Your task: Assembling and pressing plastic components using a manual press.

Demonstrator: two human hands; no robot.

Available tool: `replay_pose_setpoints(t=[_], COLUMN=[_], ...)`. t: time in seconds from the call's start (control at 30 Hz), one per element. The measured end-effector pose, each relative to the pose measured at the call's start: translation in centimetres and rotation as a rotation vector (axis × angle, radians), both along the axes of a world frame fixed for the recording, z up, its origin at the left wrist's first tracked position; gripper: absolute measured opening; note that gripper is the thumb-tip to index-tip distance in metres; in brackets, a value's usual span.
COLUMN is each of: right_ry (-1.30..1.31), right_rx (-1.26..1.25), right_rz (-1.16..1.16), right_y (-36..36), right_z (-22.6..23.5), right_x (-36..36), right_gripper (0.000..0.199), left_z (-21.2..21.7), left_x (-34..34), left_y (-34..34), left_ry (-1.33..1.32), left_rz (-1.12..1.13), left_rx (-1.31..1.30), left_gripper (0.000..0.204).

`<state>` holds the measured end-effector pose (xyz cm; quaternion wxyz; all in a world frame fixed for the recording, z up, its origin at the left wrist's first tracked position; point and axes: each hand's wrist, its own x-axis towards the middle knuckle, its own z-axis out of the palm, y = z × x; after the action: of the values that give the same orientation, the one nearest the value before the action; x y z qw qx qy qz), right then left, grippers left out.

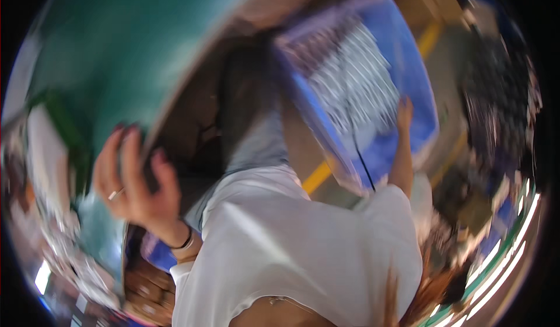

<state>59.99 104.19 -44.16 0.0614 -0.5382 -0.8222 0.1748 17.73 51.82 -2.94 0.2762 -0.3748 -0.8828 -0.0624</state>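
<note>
Though all blurred, left hand (137, 181) grips green edge (116, 64).

A grey-brown floor (303, 146) with a yellow painted line (318, 177) runs under blurred surroundings (motion smears nearly everything), with bright strip lights (501, 269) at the right rim.

The left hand (137, 181) grips the edge of a large green curved plastic tub (128, 53) at the upper left. The right hand (404, 114) rests on a blue plastic crate with a white grid (361, 76) at the upper right. The person's white-shirted torso (291, 245) lies between and below them. Blur hides the rest.
</note>
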Motion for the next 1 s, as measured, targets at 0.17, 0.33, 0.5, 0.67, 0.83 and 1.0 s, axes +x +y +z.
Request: replay_pose_setpoints(t=[0.17, 0.33, 0.5, 0.67, 0.83, 1.0], right_ry=[0.271, 0.215, -0.411, -0.433, -0.16, 0.267], right_rx=[-0.099, -0.18, -0.106, -0.188, 0.026, -0.313], right_rz=[-0.245, -0.245, -0.375, -0.386, -0.216, -0.829], right_y=[-2.4, -5.6, -10.3, -13.0, -10.8, -13.9], right_z=[7.8, 4.0, -1.9, -4.1, -3.5, -6.4], right_x=[2.6, 3.0, -2.0, -2.7, 0.2, 1.9], right_gripper=[0.052, 0.054, 0.074, 0.086, 0.074, 0.049], left_z=[-0.1, -1.0, -0.9, -1.0, -1.3, -1.1], left_x=[-1.1, -0.9, -0.4, -0.5, -0.9, -0.9], left_y=[0.5, -0.1, -1.1, -1.1, -1.1, -0.8], left_ry=[0.078, 0.113, 0.078, 0.08, 0.078, 0.094], left_rz=[-0.074, -0.048, -0.087, -0.057, -0.059, -0.06], left_rx=[-0.014, -0.024, 0.016, 0.002, 0.004, 0.015], left_gripper=[0.036, 0.028, 0.02, 0.02, 0.019, 0.019])
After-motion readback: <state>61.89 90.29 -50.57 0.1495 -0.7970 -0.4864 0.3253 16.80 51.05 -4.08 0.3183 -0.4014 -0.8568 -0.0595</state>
